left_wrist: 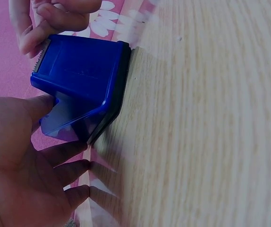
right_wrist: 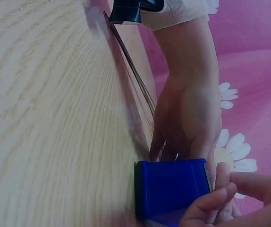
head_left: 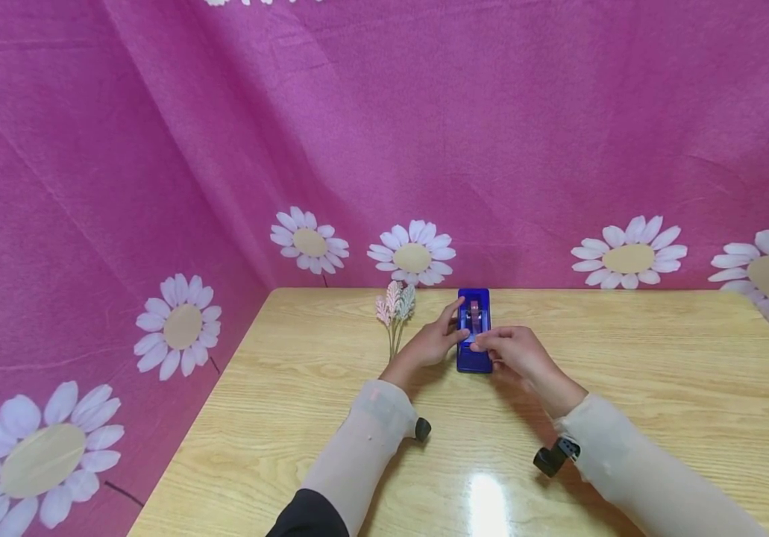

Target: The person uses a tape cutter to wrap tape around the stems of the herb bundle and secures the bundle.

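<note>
A blue tape dispenser point(head_left: 474, 359) stands upright near the table's back edge, a tape roll point(head_left: 474, 307) set in its top. My left hand point(head_left: 432, 343) holds its left side, the thumb on the upper part and the other fingers low along the side, as the left wrist view shows. At the metal serrated cutter point(left_wrist: 42, 56), the thumb and forefinger of my right hand point(head_left: 520, 353) pinch together at what looks like the end of the clear tape. The tape end itself is mostly hidden by the fingers.
Pink and pale grey artificial flower sprigs point(head_left: 394, 304) lie left of the dispenser, their stems passing by my left wrist. A light wooden table point(head_left: 659, 350) spreads underneath. Behind its back edge hangs a magenta cloth point(head_left: 525, 149) with white daisies.
</note>
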Motion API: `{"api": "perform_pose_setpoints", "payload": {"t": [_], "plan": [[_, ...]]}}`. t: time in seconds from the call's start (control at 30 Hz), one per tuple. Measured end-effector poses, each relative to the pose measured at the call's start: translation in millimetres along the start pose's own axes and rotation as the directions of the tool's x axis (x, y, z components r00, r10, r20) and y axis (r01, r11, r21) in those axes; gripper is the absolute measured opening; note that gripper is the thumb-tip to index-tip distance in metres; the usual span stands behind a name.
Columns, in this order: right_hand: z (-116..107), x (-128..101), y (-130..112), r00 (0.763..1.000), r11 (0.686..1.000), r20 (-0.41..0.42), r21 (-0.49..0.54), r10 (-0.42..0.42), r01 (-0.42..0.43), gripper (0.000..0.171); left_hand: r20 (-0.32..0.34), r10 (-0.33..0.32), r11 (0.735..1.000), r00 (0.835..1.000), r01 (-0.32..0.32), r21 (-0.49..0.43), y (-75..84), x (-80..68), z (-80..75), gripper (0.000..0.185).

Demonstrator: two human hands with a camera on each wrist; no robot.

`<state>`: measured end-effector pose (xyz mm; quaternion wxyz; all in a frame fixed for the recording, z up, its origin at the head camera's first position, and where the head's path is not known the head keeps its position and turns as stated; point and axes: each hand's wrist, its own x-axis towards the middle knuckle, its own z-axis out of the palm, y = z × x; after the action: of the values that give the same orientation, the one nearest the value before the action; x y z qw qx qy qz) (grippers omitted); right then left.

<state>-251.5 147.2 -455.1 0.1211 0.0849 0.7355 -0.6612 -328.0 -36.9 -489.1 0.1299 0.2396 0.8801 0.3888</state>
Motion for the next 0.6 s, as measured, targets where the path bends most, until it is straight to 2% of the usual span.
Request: {"api": "perform_pose_setpoints", "payload": {"t": [0.3,0.6], "plan": [[1.2,-6.9,3.0,1.0,1.0,0.019,0.029,-0.001,0.001,0.03,0.008,0.0,1.0,1.0,-0.001,0.016,-0.4,-0.3,0.5,0.066],[2.4,-11.6,7.2,0.999,0.999,0.036,0.027,-0.02,0.019,0.029,0.012,-0.03,1.0,0.999,0.03,-0.002,0.7,-1.7,-0.9,0.066]]}}
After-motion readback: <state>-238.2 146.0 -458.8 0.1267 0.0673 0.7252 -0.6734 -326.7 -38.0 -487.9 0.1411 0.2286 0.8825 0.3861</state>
